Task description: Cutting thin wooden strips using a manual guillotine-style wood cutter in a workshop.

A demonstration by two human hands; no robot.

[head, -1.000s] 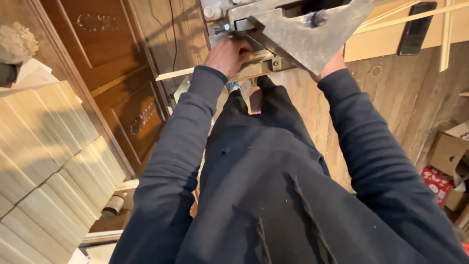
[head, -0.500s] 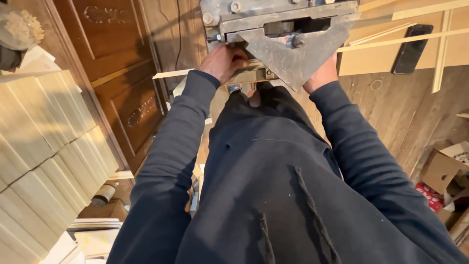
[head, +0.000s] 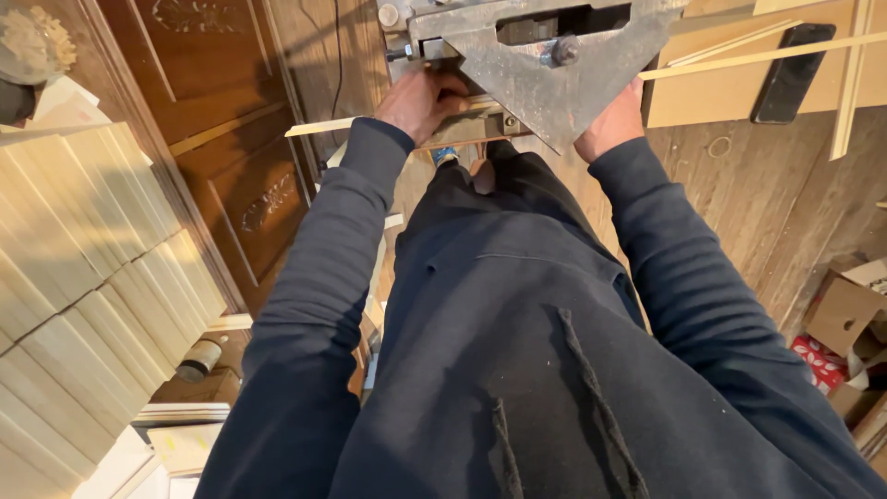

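Observation:
A grey metal cutting machine (head: pixel 517 37) with a triangular plate (head: pixel 554 92) stands at the top of the head view. A thin pale wooden strip (head: pixel 333 124) runs in from the left and comes out on the right side. My left hand (head: pixel 423 100) is curled around the strip right at the machine's left side. My right hand (head: pixel 614 122) rests against the plate's lower right edge, and the plate hides its fingers. Both dark sleeves reach forward over my dark sweatshirt.
Stacks of pale wooden slats (head: pixel 92 277) fill the left side beside a dark carved wooden door (head: pixel 231 185). A black phone (head: pixel 790 74) lies on a light board (head: pixel 711 92). Cardboard boxes (head: pixel 841 314) sit on the plank floor (head: pixel 739 203) at lower right.
The view has shifted so the machine sits a little lower and more to the right. Both hands have stayed at the machine, the left one still on the strip.

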